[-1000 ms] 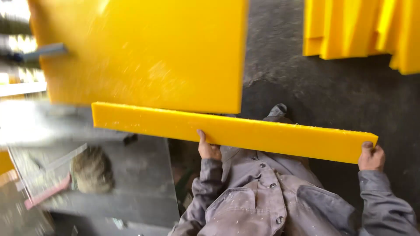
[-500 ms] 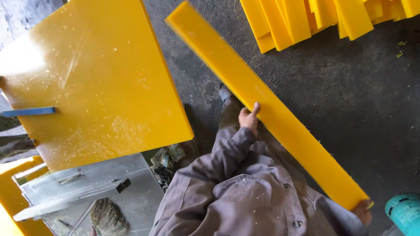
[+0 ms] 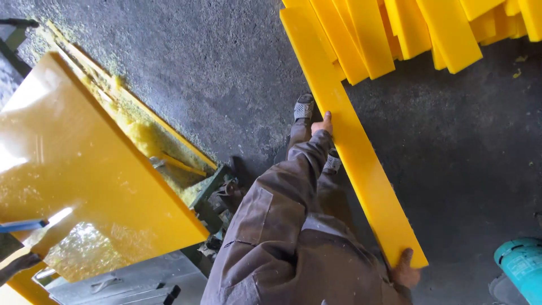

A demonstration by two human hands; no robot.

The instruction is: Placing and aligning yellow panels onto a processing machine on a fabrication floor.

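Head view, left to right: large yellow sheet (image 3: 84,169) at lower left on a counter (image 3: 113,282); long yellow plank (image 3: 350,141) at centre, long axis running upper left to lower right. Left hand (image 3: 323,122) grips its left edge mid-length; right hand (image 3: 405,270) clamps the near end. Plank stack (image 3: 406,28) upper right; teal cylinder (image 3: 519,265) lower right.

To your left you have a large yellow sheet (image 3: 79,175) lying flat, glossy and catching the light. Along its far edge runs a drift of yellow shavings (image 3: 138,133). Ahead lies a pile of yellow strips (image 3: 418,28) on the dark concrete floor (image 3: 226,68). At your lower right stands a teal cylinder (image 3: 522,265).
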